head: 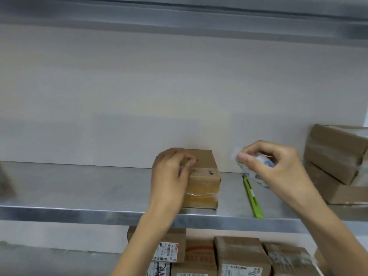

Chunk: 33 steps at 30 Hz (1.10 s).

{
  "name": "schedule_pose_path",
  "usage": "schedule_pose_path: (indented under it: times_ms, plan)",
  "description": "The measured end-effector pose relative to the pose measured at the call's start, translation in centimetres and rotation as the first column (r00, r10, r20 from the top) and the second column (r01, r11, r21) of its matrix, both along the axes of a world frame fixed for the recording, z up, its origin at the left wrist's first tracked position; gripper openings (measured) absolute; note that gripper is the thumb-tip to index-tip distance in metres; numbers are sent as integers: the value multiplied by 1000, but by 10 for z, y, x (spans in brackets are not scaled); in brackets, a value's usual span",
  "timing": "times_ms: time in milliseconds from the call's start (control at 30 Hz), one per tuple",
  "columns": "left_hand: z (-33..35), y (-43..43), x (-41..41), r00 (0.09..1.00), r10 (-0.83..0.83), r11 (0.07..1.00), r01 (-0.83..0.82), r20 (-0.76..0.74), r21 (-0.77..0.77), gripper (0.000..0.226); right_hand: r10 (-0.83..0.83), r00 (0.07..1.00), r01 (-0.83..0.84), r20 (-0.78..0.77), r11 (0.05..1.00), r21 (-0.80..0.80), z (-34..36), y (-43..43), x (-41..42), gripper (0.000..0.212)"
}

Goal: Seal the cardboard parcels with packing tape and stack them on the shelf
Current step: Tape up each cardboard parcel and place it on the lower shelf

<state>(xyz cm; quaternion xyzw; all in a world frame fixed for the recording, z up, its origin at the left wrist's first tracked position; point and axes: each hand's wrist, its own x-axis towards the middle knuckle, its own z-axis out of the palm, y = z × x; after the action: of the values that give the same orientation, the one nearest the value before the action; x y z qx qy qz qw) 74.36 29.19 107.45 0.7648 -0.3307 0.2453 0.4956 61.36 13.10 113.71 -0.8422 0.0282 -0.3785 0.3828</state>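
Note:
A small cardboard parcel point(205, 176) with tape across its front sits on the metal shelf point(89, 196). My left hand point(171, 176) rests on the parcel's left top edge with fingers curled over it. My right hand point(278, 168) holds a roll of clear packing tape point(256, 172) just right of the parcel, above the shelf, thumb and fingers pinching the tape's loose end. The roll's core has blue and white print.
A green utility knife point(253, 198) lies on the shelf under the roll. Two stacked taped parcels point(336, 162) stand at the right end. Several labelled parcels point(239, 255) fill the shelf below. An upper shelf edge point(179, 18) runs overhead.

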Motion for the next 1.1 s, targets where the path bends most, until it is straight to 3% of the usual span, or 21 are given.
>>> schedule_pose_path:
  times_ms: [67,133,267,433,533,600,667,733,800,900,933,1000,1100]
  plan:
    - [7,-4,-9,987,54,998,-50,150,-35,16,26,999,-27,20,999,32,-4,7,-5,18]
    - [20,-8,-26,980,-77,992,93,184,-81,20,35,999,-35,19,999,36,-7,13,-8,17]
    - [40,-18,-54,932,-356,925,362,64,-117,17,18,1000,-17,9,999,-27,-11,21,-13,12]
    - [45,-20,-62,913,-407,880,382,-35,-281,10,-40,999,40,1,997,-61,-13,25,-25,6]
    - [50,-21,-62,918,-391,893,363,-61,-265,16,110,991,-101,-70,988,116,-14,27,-32,13]
    - [54,-20,-60,927,-370,910,350,-56,-223,18,292,946,-241,-143,924,298,-15,23,-37,24]
    - [57,-19,-60,923,-382,916,372,-43,-152,19,350,921,-277,-171,897,344,-15,16,-41,34]
    - [59,-17,-67,936,-351,934,352,37,-63,20,184,964,-158,-193,977,142,-17,9,-41,38]
    - [59,-15,-75,945,-312,948,317,101,-32,19,26,985,-39,-170,997,-72,-19,6,-41,38]
    - [56,-13,-84,929,-366,922,354,-55,-160,19,-164,984,133,-68,935,-329,-22,3,-38,42]
    - [56,-13,-83,888,-427,890,380,-169,-253,19,-240,971,211,-10,873,-440,-21,4,-38,42]
    - [56,-13,-78,725,-575,800,402,-379,-445,20,-322,942,315,92,757,-573,-21,8,-37,38]
    - [56,-15,-71,528,-656,751,385,-539,-537,30,-297,927,375,232,670,-641,-27,14,-36,24]
